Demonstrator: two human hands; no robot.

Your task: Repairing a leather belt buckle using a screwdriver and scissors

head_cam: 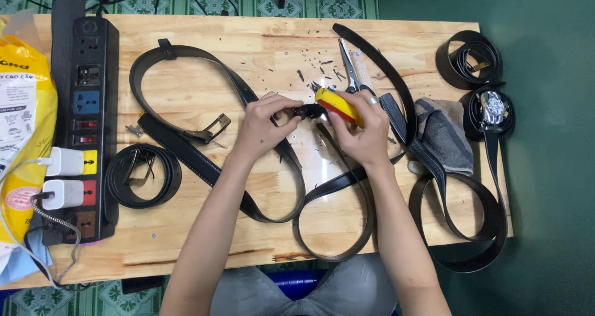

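The left hand [263, 127] pinches the end of a black belt [297, 167] near the middle of the wooden table [204, 241], likely to keep it from sliding. The right hand [359, 130] wraps its fingers around a yellow and red tool [334, 104] — its tip touches the belt end, though I can't see how. Scissors [350, 71] lie just behind, other belts curl all around, and a power strip [90, 124] sits far left.

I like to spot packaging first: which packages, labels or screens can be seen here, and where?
Plastic bag: far left table edge, bright yellow, with a white printed label panel and a round red-and-white mark lower down.
No screens or signs in view.
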